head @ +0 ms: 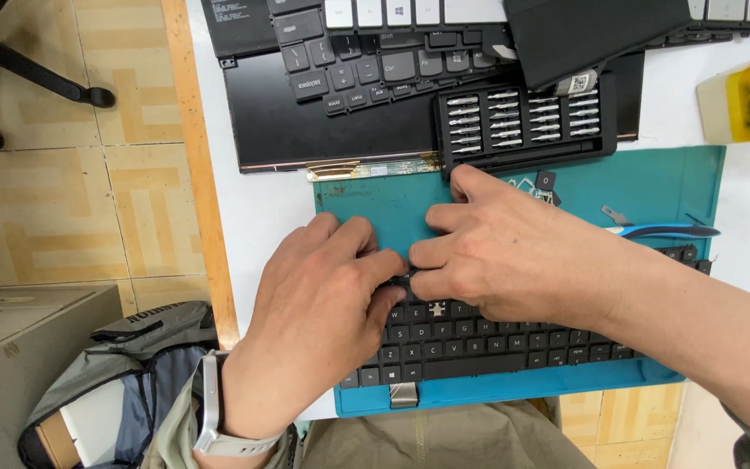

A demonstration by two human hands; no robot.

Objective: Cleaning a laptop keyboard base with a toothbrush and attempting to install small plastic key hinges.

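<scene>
On the teal mat (375, 204), keyboard (496, 343) lies left-right; both hands' fingers (397, 260) pinch its top edge.

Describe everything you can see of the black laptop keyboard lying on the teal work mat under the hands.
The flat black laptop keyboard lies lengthwise on the teal work mat, detached from any laptop, with a short silvery ribbon connector at its near edge. Its dark plastic keys carry pale legends; one socket in an upper row looks bare, showing a whitish mechanism. The left hand and right hand cover its upper left part, fingertips meeting at the top key row. Its right end runs beneath the right forearm.
</scene>
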